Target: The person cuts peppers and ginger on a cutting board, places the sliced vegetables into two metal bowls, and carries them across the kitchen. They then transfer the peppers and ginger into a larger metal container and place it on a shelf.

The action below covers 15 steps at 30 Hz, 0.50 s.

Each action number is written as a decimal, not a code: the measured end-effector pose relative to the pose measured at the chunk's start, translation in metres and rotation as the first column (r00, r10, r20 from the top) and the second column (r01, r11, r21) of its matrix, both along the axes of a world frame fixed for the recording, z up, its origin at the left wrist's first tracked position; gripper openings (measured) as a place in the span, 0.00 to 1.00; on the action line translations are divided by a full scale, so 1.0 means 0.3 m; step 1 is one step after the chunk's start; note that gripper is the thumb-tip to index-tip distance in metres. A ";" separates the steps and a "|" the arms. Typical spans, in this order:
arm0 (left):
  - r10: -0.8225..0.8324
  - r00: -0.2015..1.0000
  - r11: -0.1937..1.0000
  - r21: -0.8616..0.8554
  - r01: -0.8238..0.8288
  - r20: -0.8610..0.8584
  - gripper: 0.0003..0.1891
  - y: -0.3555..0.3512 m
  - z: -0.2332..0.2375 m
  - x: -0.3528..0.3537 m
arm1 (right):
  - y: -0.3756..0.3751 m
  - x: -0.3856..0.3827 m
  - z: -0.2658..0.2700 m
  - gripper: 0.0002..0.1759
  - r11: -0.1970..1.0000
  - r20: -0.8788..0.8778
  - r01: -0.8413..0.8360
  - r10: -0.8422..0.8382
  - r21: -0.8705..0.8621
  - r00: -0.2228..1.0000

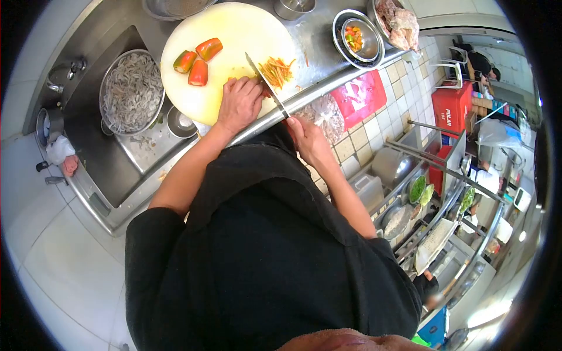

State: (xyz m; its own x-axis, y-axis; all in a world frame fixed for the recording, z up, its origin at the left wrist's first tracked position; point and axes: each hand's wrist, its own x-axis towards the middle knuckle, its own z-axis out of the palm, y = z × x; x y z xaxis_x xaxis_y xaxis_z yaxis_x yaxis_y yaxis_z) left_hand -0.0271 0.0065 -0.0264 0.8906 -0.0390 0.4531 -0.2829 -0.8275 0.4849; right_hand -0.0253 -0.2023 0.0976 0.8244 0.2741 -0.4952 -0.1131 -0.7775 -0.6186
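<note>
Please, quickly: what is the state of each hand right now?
Left hand: fingers bent down over a red piece beside the knife; whether they grip it cannot be told.
Right hand: closed, holding the knife.

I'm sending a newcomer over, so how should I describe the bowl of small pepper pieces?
From the big round cutting board, go right along the steel counter towards its edge. There, a small metal bowl sits inside a wider one. Unlike the neighbouring bowl heaped with raw meat, it holds orange and green bits.
</note>
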 end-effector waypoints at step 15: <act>-0.008 1.000 0.998 -0.058 0.008 -0.003 0.11 -0.006 -0.015 -0.002 | -0.011 -0.036 0.019 0.26 1.000 -0.047 0.019 -0.019 0.017 0.999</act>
State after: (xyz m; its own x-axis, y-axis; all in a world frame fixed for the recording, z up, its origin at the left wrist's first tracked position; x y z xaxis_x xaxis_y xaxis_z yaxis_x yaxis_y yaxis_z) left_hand -0.0275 0.0047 -0.0309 0.8917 -0.0199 0.4521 -0.2880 -0.7955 0.5331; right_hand -0.0361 -0.2055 0.1033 0.8055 0.2673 -0.5289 -0.1570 -0.7643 -0.6254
